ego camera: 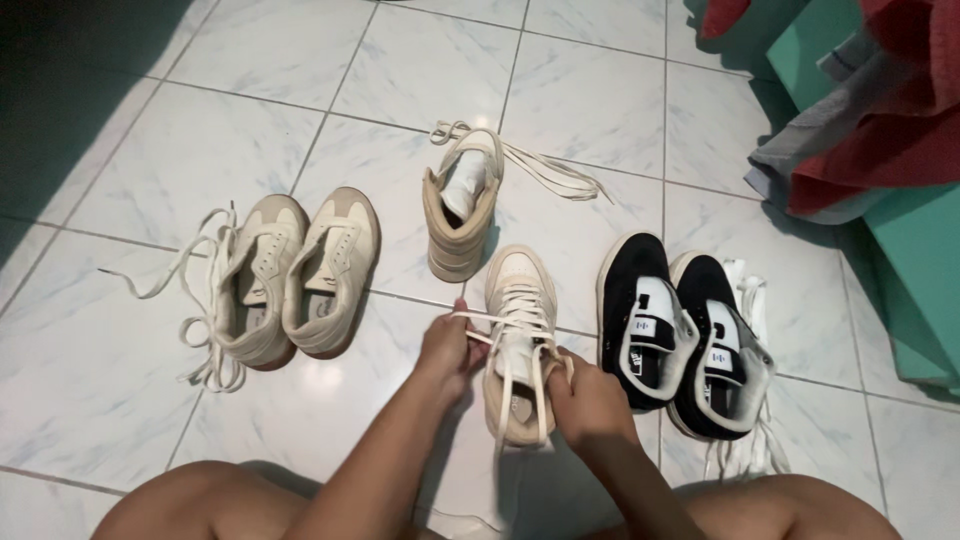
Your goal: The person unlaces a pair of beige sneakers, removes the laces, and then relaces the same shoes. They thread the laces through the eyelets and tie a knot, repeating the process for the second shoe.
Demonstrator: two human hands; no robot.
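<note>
A beige high-top sneaker (518,300) stands on the white tiled floor in front of me, toe pointing away. My left hand (450,350) pinches a cream lace (478,320) pulled out to the left of the shoe's eyelets. My right hand (590,400) grips the lace at the shoe's right side, near its collar. The matching high-top (462,215) stands just beyond, heel toward me, its laces loose on the tiles.
A pair of beige low sneakers (295,275) with untied laces sits to the left. A black-and-white pair (680,335) sits to the right. Red and grey cloth (850,110) hangs over a teal piece of furniture (915,270) at the far right. My bare knees fill the bottom edge.
</note>
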